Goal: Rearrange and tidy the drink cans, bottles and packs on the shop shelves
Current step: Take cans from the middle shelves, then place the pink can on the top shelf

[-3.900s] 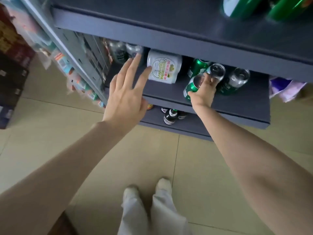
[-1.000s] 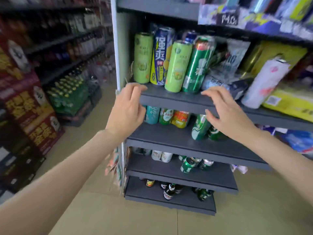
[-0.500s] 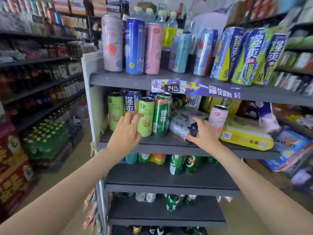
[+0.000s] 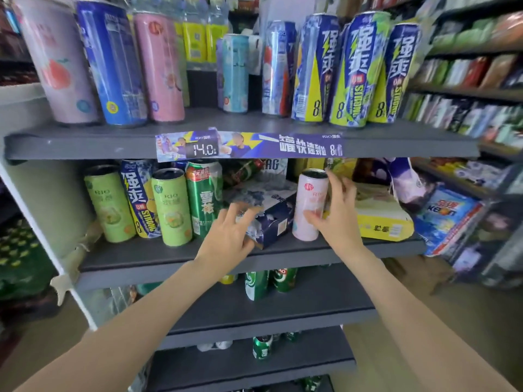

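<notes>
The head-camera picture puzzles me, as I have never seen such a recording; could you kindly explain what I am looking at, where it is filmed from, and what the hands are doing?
There is no machine here. A person wears a wide-angle camera on the head, so you see their own two bare arms reaching forward to shop shelves.

The left hand curls its fingers onto a dark blue pack lying on the second shelf. The right hand is wrapped round an upright pink can beside that pack.

Left of the pack stand two light green cans, a blue and yellow can and a dark green can. Right of the pink can lies a yellow pack.

The top shelf carries tall cans and a price strip. Lower shelves hold more green cans.
</notes>
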The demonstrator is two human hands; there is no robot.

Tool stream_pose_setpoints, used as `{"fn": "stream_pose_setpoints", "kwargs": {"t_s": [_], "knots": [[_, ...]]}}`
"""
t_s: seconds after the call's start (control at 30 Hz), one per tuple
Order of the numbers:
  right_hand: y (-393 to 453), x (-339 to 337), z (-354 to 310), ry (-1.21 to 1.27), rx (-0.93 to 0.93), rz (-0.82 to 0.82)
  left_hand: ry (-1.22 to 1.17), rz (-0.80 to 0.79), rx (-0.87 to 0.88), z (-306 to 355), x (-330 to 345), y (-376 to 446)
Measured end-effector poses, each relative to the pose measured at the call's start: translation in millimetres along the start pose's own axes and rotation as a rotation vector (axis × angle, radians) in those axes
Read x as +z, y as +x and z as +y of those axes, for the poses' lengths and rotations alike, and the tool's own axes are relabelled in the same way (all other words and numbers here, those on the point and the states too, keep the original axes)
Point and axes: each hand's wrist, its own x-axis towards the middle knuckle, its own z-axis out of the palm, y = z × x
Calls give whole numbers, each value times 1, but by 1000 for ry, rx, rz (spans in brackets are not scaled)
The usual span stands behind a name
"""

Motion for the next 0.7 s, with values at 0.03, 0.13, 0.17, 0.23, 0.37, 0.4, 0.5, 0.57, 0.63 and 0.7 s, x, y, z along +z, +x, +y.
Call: {"fn": "stream_pose_setpoints", "kwargs": {"t_s": [0.03, 0.13, 0.17, 0.23, 0.37, 0.4, 0.5, 0.57, 0.63, 0.7], "knots": [[4, 3, -1, 37, 8, -29, 6, -15, -5, 2, 3, 2], [9, 11, -9, 146, 35, -16, -33, -29, -13, 4, 6, 1], [6, 11, -12, 157, 40, 13, -51, -21, -2, 4, 4, -1], [-9, 7, -20, 143, -9, 39, -60, 23, 30, 1, -4, -8], [-48, -16, -46, 99, -263, -78, -118, 214, 42, -15, -37, -28], [-52, -24, -56, 133, -297, -99, -115, 271, 40, -20, -48, -33], [-44, -54, -105, 288, -397, -71, -100, 461, 23, -38, -87, -41], [-26, -70, -140, 433, -463, -18, -85, 569, 0, -48, -113, -42], [1, -80, -174, 527, -508, 28, -50, 642, -28, -55, -137, -40], [34, -81, -205, 511, -522, 42, -39, 680, -72, -62, -157, -35]]}}
